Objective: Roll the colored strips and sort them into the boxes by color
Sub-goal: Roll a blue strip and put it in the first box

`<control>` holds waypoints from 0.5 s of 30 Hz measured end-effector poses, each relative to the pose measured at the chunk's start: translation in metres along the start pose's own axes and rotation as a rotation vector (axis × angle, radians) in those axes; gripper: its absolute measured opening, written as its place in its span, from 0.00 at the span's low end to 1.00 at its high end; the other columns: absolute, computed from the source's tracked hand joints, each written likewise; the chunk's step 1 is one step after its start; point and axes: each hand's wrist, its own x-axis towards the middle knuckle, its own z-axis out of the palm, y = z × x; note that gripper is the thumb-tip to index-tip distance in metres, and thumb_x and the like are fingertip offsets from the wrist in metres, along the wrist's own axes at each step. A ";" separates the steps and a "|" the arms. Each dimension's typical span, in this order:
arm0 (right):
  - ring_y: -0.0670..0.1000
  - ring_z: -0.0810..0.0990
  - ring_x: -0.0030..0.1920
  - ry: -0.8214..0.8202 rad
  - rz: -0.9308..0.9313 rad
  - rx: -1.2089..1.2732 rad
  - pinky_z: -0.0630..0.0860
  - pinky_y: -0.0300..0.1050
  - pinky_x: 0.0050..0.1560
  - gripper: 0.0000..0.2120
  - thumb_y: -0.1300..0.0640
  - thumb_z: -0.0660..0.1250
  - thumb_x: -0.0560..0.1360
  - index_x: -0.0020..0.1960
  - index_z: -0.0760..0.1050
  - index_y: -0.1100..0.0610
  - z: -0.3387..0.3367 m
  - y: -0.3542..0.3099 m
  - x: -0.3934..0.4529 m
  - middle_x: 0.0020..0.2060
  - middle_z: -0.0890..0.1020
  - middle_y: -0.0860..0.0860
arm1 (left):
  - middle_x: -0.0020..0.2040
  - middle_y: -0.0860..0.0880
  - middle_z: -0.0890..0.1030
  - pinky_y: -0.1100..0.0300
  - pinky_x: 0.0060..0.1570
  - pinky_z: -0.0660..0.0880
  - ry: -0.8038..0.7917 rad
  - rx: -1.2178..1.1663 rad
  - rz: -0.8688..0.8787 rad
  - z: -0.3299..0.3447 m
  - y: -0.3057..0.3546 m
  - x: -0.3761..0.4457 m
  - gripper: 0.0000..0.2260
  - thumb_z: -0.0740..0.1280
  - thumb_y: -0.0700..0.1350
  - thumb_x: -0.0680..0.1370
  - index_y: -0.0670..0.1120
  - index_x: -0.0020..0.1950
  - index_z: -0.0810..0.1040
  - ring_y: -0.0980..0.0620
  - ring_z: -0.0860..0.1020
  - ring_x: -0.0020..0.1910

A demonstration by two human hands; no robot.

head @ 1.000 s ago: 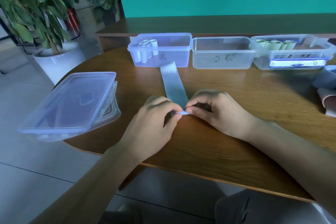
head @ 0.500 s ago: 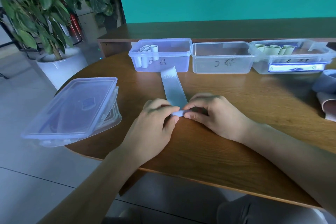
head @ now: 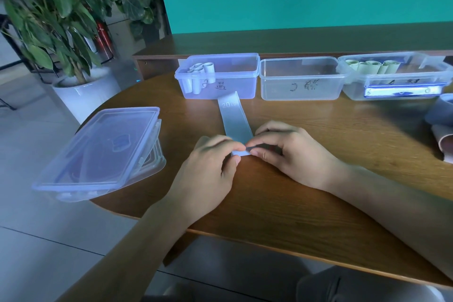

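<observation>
Both hands, left hand [head: 208,167] and right hand [head: 291,154], pinch the blue strip's [head: 236,120] rolled near end between curled fingers [head: 235,147]; the rest lies flat on the worktop [head: 318,191].

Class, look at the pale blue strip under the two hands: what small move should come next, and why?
Probably roll the near end onward. Both the left hand and right hand pinch the strip at its just-started curl, while most of it lies flat, reaching toward the left box.
</observation>
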 end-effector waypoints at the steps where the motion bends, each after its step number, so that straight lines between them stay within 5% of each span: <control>1: 0.44 0.79 0.53 -0.001 -0.005 0.001 0.77 0.45 0.55 0.09 0.53 0.69 0.81 0.59 0.83 0.50 0.000 0.000 0.000 0.52 0.78 0.43 | 0.59 0.57 0.79 0.65 0.57 0.69 -0.009 0.000 -0.006 0.000 -0.001 0.001 0.10 0.64 0.45 0.82 0.52 0.62 0.80 0.55 0.73 0.60; 4: 0.44 0.79 0.53 -0.005 0.019 -0.005 0.77 0.48 0.56 0.09 0.52 0.68 0.81 0.59 0.83 0.49 0.000 0.003 0.003 0.53 0.79 0.43 | 0.61 0.57 0.78 0.71 0.57 0.62 -0.025 -0.002 -0.033 0.002 -0.002 0.003 0.12 0.63 0.45 0.82 0.52 0.65 0.79 0.57 0.71 0.61; 9: 0.43 0.79 0.53 -0.020 0.061 -0.002 0.79 0.54 0.52 0.13 0.46 0.62 0.82 0.59 0.83 0.47 0.003 0.006 0.006 0.53 0.78 0.40 | 0.58 0.55 0.80 0.63 0.56 0.70 0.047 0.010 -0.015 0.002 -0.002 0.003 0.11 0.66 0.45 0.81 0.49 0.63 0.80 0.55 0.73 0.59; 15: 0.43 0.78 0.53 -0.045 0.103 -0.027 0.79 0.54 0.52 0.16 0.43 0.59 0.81 0.60 0.82 0.45 0.003 0.009 0.011 0.54 0.75 0.38 | 0.61 0.55 0.79 0.65 0.58 0.65 -0.006 0.078 -0.023 0.004 -0.002 0.005 0.12 0.64 0.45 0.81 0.49 0.64 0.79 0.54 0.72 0.61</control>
